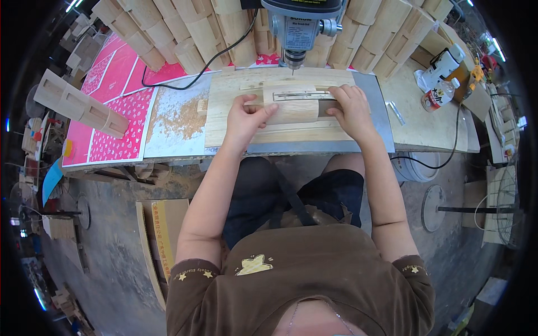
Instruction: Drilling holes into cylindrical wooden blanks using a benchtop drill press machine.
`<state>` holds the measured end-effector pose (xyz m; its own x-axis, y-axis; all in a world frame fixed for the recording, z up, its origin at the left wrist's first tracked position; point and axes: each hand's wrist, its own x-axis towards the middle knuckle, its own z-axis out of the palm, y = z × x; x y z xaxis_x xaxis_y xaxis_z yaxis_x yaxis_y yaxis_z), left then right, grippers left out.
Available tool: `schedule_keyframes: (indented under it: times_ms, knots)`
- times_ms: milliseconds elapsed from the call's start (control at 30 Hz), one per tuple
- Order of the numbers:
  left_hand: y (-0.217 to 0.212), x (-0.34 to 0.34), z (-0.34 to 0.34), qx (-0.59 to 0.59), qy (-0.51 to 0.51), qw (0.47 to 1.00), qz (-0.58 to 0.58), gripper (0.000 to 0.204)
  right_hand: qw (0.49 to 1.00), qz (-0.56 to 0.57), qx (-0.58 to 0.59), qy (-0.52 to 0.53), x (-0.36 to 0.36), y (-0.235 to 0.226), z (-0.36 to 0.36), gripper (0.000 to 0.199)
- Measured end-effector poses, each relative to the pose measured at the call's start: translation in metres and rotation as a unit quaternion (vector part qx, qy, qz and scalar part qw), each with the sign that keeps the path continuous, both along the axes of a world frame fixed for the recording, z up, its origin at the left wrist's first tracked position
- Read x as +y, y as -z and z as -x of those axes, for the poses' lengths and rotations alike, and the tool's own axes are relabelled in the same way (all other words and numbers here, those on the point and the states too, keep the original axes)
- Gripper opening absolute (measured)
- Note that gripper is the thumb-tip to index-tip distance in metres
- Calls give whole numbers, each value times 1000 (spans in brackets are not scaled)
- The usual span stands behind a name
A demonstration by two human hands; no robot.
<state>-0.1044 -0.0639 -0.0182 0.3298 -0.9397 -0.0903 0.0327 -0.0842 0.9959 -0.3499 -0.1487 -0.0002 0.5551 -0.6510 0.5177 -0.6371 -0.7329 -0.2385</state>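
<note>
A pale wooden block (297, 113) lies on a wooden jig board (224, 84) on the bench. Along the block's far side runs a narrow slotted metal strip (300, 96). My left hand (246, 120) is closed round the block's left end, its thumb resting on top. My right hand (353, 112) curls round the strip's right end, fingers at its tip and thumb nearer me beside a dark grey patch. Above and just beyond the block, the drill press (302, 33) points its thin bit (292, 72) downward, apart from the wood.
Stacked wooden pieces (196, 28) line the back, and another stack (81, 105) leans at left. A black cable (224, 51) crosses pink sheeting. Sawdust (176, 115) lies left of the jig. At right are a bottle (440, 96) and a small clear strip (396, 113).
</note>
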Motion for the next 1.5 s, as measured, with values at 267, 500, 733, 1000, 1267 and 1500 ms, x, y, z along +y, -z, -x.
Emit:
schedule_keyframes:
  times_ms: [267,500,733,1000,1267,1500]
  knots:
    - [38,-11,11,-406,-42,887,215,73,999,5,-3,43,-32,6,-17,47]
    - [49,-22,-12,-483,-78,862,135,72,997,14,-3,77,-27,6,-38,48]
    - [51,-20,-21,-497,-46,855,137,70,956,-5,-293,-22,-55,-52,-4,31]
    - [48,-20,-17,-513,-46,846,140,60,953,-48,-296,52,-108,-176,-60,31]
    - [47,-20,-19,-512,-45,845,145,56,973,122,-129,146,4,-138,-36,19]
    - [48,-22,-19,-521,-37,839,150,69,937,125,-324,31,1,-24,-48,8]
